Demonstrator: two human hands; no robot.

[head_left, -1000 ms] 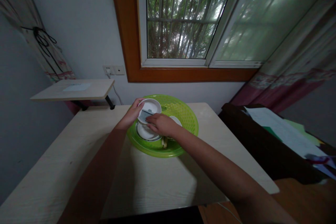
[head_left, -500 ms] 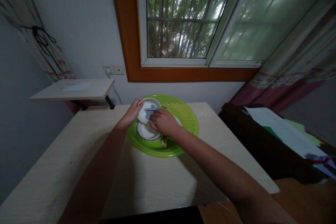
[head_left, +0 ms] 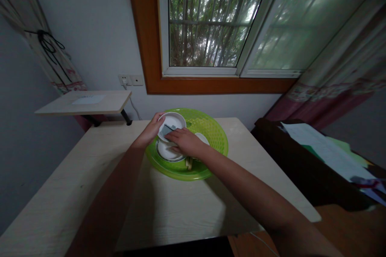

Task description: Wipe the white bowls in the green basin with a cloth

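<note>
My left hand (head_left: 152, 128) grips the left rim of a white bowl (head_left: 175, 118), tilted above the green plastic basket (head_left: 221, 140). Against the inside of that bowl, my right hand (head_left: 188, 142) presses a grey-blue cloth (head_left: 165, 130), its fingers closed on it. Below the held bowl a second white bowl (head_left: 167, 151) lies in the basket. Part of another white dish (head_left: 202, 138) shows behind my right wrist. Short pale wooden pieces (head_left: 188, 163) stick out under my right forearm; their kind is unclear.
The basket stands on a pale wooden table (head_left: 181, 209). A small raised shelf (head_left: 87, 102) with a paper on it is at the left. Wall sockets (head_left: 130, 80) and a window (head_left: 211, 20) are behind. Papers (head_left: 325, 150) lie on a dark surface at the right.
My right hand has moved slightly left and down across the inside of the bowl, with the cloth under its fingers. My left hand stays on the rim.
</note>
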